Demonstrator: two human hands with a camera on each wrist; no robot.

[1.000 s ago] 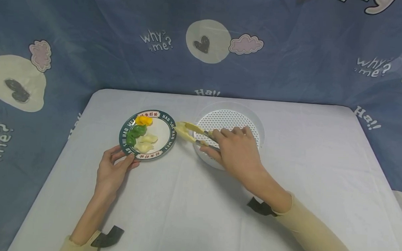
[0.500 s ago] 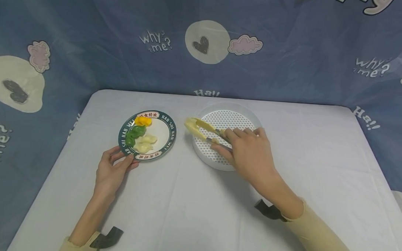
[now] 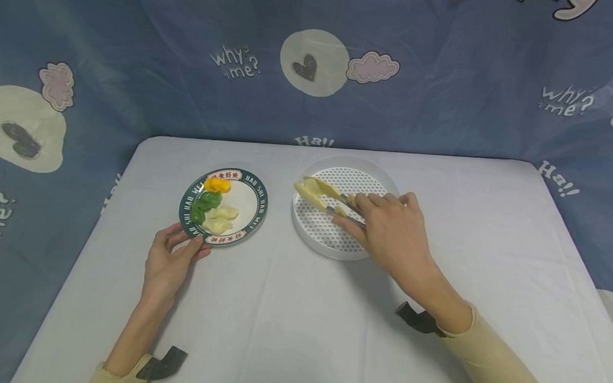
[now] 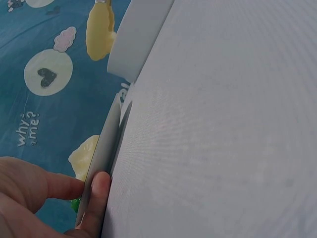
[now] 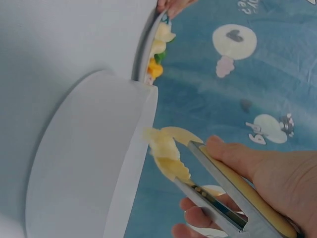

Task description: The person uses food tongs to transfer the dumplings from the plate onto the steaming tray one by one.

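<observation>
My left hand (image 3: 169, 260) pinches the near-left rim of a green-edged round plate (image 3: 247, 201), thumb on top and fingers beneath. On the plate lie a yellow dumpling (image 3: 217, 185), green dumplings (image 3: 209, 200) and pale dumplings (image 3: 217, 226). In my right hand (image 3: 398, 234) is a pair of tongs (image 3: 331, 190) with pale yellow tips. Between those tips, the right wrist view shows a pale dumpling (image 5: 166, 148). The tongs are over the left part of a white round perforated steamer tray (image 3: 330, 240), whose right part is hidden by my hand.
Both tray and plate are on a white-covered table (image 3: 292, 315), the tray to the right of the plate. Behind the table hangs a blue printed cloth (image 3: 188, 97). Dark bands (image 3: 163, 364) show at both wrists.
The tongs, with my right hand, have moved right, from beside the plate's right rim to above the tray. My left hand and the plate stay in place.
</observation>
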